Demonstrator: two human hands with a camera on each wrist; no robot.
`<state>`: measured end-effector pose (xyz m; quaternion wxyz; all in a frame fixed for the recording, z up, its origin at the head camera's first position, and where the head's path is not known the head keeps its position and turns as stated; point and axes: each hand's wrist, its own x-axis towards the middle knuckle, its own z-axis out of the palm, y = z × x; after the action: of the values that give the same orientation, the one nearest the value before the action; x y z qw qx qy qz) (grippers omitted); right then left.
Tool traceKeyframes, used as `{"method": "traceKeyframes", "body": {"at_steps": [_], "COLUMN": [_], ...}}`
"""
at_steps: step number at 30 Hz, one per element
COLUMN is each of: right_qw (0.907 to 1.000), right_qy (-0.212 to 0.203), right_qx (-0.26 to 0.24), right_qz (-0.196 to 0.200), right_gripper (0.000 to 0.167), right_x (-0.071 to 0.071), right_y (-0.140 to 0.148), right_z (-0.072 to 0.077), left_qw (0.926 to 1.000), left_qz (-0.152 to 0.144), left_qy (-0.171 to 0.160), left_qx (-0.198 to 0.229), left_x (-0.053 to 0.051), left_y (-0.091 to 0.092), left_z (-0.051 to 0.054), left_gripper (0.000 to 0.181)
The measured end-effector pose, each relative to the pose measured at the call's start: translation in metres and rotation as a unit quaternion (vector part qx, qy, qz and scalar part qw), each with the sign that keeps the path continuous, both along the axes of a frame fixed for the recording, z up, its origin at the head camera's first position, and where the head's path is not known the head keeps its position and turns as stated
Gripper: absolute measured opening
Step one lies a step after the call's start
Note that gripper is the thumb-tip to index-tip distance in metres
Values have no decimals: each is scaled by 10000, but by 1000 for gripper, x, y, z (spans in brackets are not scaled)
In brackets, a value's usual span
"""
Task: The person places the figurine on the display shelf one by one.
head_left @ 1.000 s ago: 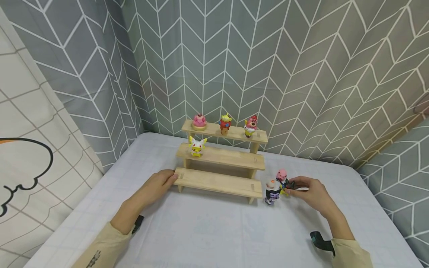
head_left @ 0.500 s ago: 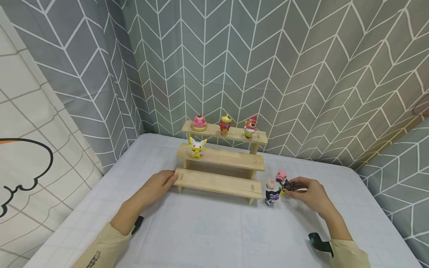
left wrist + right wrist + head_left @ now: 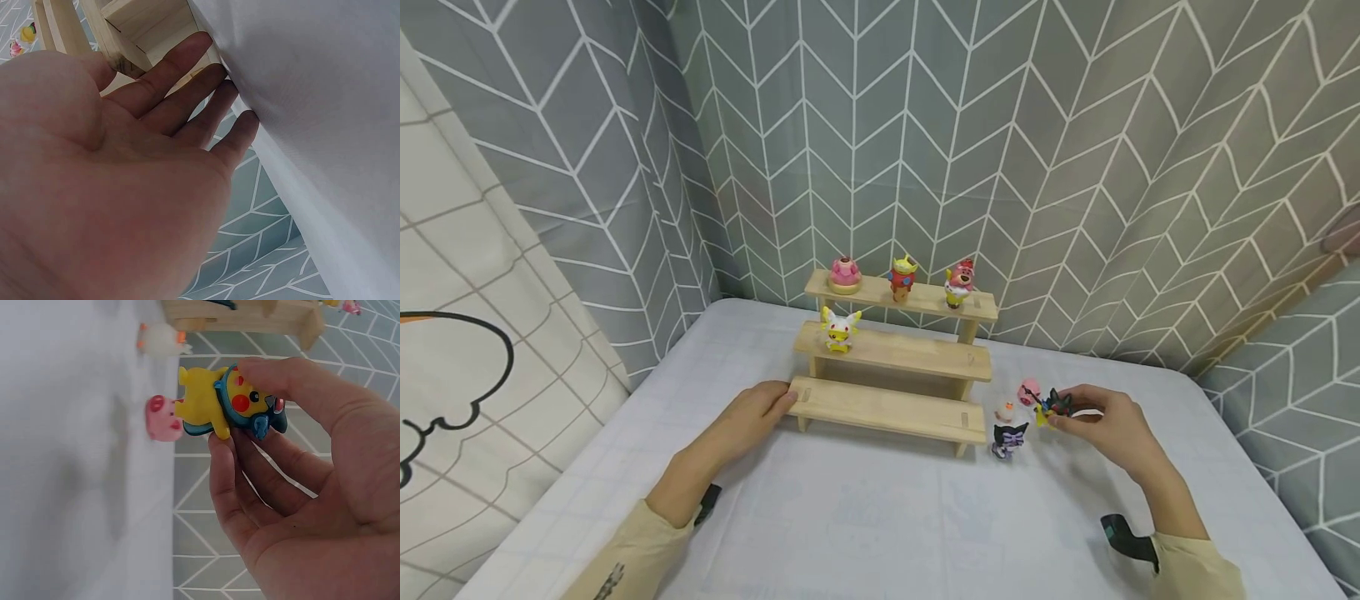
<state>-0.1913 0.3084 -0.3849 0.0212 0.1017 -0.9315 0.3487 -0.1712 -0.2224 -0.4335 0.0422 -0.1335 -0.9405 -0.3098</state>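
My right hand [image 3: 1111, 425] pinches a yellow toy figurine [image 3: 203, 394] with red cheeks and a dark blue hood between thumb and fingertips. In the right wrist view it lies off the table surface. Close by stand a pink pig figurine [image 3: 1028, 392], a small white figurine with orange parts [image 3: 161, 340] and a black-and-purple figurine [image 3: 1008, 439]. My left hand [image 3: 758, 417] holds the left end of the lowest board of a three-tier wooden display shelf [image 3: 887, 408]. Its thumb meets the board's end, while the other fingers [image 3: 181, 94] extend below, near the tablecloth.
A pink round figurine [image 3: 845, 276], a green-headed figurine in red [image 3: 902, 279] and a pink bear figurine [image 3: 959, 283] stand on the top tier. A white-and-yellow figurine [image 3: 839, 330] is on the middle tier's left. Patterned curtains [image 3: 880, 150] back the white-clothed table [image 3: 850, 517].
My right hand has lifted the yellow figurine and drawn it slightly right, away from the others. The black-and-purple and white figurines now show more separately. My left hand stays at the shelf.
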Motion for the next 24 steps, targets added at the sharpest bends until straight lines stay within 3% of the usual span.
{"method": "traceKeyframes", "body": {"at_steps": [8, 17, 24], "right_qw": [9996, 9945, 9887], "right_qy": [234, 998, 1377], "right_qx": [-12, 63, -246], "right_qz": [-149, -315, -531], "right_gripper": [40, 37, 33], "right_x": [4, 10, 16], "right_y": [-6, -16, -26], "right_z": [12, 23, 31], "left_qw": [10000, 10000, 10000], "left_qz": [29, 29, 22], "left_qy": [-32, 12, 49], "left_qx": [21, 6, 11], "left_x": [0, 0, 0], "left_y": [0, 0, -1], "left_z": [-1, -1, -1], "left_gripper": [39, 38, 37]}}
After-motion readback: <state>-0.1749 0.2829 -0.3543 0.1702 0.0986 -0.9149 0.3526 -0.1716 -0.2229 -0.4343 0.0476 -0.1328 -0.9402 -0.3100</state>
